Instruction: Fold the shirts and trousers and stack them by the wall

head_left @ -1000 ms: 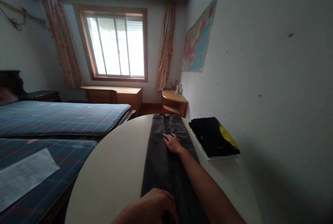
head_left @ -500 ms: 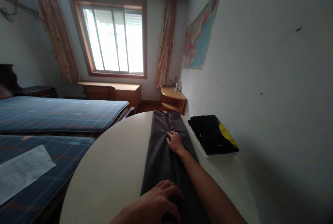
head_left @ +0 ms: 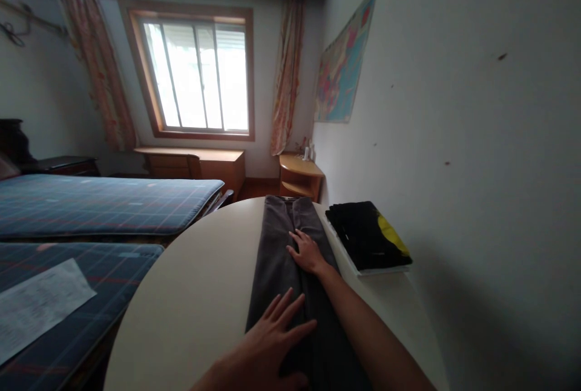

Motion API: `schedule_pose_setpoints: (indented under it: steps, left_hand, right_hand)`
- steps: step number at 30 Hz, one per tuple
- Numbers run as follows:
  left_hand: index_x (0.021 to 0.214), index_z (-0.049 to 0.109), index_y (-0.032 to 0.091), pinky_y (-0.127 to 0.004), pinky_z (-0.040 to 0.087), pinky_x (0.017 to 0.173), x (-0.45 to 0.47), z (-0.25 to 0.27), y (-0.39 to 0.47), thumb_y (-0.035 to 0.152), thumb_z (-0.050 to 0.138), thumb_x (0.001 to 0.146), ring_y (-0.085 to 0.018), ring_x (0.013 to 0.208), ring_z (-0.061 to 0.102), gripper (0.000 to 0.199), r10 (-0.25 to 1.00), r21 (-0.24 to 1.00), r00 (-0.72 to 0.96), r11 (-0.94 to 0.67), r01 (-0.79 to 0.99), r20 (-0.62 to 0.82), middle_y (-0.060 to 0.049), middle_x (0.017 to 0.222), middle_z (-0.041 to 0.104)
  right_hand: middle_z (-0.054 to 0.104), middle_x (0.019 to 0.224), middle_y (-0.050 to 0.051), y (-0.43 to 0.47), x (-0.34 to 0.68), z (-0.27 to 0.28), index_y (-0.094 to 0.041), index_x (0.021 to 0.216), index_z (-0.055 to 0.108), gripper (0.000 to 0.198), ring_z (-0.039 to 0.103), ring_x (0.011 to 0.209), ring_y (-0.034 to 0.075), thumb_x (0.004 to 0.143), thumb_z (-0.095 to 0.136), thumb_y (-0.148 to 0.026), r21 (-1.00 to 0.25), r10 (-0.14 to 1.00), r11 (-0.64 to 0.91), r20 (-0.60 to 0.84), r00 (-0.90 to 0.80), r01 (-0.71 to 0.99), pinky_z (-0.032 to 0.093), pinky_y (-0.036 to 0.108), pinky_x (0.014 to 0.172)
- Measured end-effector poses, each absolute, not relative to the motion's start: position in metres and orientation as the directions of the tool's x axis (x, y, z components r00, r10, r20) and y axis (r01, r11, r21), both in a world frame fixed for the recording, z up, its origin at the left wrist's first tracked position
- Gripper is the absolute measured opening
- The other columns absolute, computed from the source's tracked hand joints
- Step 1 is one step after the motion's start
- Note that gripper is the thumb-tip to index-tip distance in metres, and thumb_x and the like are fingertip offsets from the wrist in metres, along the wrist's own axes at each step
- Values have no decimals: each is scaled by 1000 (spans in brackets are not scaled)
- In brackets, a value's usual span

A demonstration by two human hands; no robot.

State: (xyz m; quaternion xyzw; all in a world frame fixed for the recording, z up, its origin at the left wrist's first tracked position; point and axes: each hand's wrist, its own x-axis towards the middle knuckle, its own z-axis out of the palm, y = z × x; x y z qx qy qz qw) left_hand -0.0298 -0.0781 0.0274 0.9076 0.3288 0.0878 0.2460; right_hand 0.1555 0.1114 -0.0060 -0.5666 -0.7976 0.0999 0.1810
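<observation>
Dark grey trousers [head_left: 275,258], folded into a long strip, lie lengthwise on a round cream table [head_left: 190,300]. Their waistband end is at the table's far edge, and the near end runs out of view at the bottom. My right hand [head_left: 307,253] rests on the upper middle of the cloth with its fingers stretched out. Closer to me, my left hand [head_left: 272,336] is over the near part of the trousers, fingers spread apart. Whether the left palm touches the cloth I cannot tell. Neither hand grips anything.
To the right, folded black and yellow clothing [head_left: 363,233] lies on a white flat thing beside the wall. Plaid mattresses [head_left: 113,203] stand left of the table, with a paper sheet [head_left: 43,306] on the nearer one. A wooden desk [head_left: 218,164] and corner shelf [head_left: 302,167] are beyond.
My left hand has moved slightly forward, and its curled fingers have spread out flat. The right hand stays at nearly the same place on the trousers, fingers a little more spread.
</observation>
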Motion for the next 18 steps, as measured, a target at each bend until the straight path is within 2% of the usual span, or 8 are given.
schedule_pose_setpoints:
  steps: [4,7,9,11,14,16,18]
  left_hand:
    - [154,22,41,-71,6,114,-32,25,-78,57,66,81,-44,148,0,87,626,463,779,-681,567,-34,-9,165,5]
    - [155,20,40,-71,7,114,-32,17,-81,59,66,82,-44,148,0,88,592,436,805,-715,546,-38,-10,165,3]
    - [155,21,38,-73,10,113,-31,13,-86,51,68,83,-46,147,3,87,563,406,822,-735,543,-82,-12,164,3]
    - [154,23,38,-73,16,111,-32,14,-94,35,65,88,-47,146,6,79,547,380,824,-737,558,-150,-12,164,7]
    - [151,34,39,-68,27,111,-37,29,-107,19,53,93,-43,146,16,64,505,414,845,-741,529,-178,-8,162,20]
    - [147,41,37,-57,35,112,-42,44,-111,22,56,92,-38,143,34,59,455,485,881,-745,458,-132,-6,156,38]
    - [140,51,33,-44,42,111,-45,56,-104,27,61,89,-29,130,52,52,500,525,865,-725,446,-46,-3,141,58]
  right_hand:
    - [23,162,9,91,159,-4,-25,153,35,68,14,150,28,95,39,-61,-327,936,346,60,-346,880,10,47,119]
    - [21,163,8,75,159,-3,-26,154,31,70,9,151,28,95,34,-64,-297,931,351,12,-365,888,5,47,120]
    - [21,163,9,62,156,-2,-25,155,30,73,9,151,29,94,34,-65,-284,937,333,-6,-349,899,4,48,120]
    - [20,163,10,47,155,-2,-25,155,28,75,7,151,30,94,33,-67,-278,940,318,-28,-339,906,4,49,120]
    - [17,164,11,24,156,-2,-24,156,25,77,4,151,32,93,30,-68,-273,931,328,-67,-358,905,3,50,119]
    - [17,164,11,12,159,-1,-24,157,24,79,3,151,32,93,31,-69,-276,920,347,-88,-382,897,3,51,119]
    - [18,164,11,5,162,3,-25,156,25,80,5,151,33,91,34,-71,-285,912,356,-103,-397,890,5,52,119]
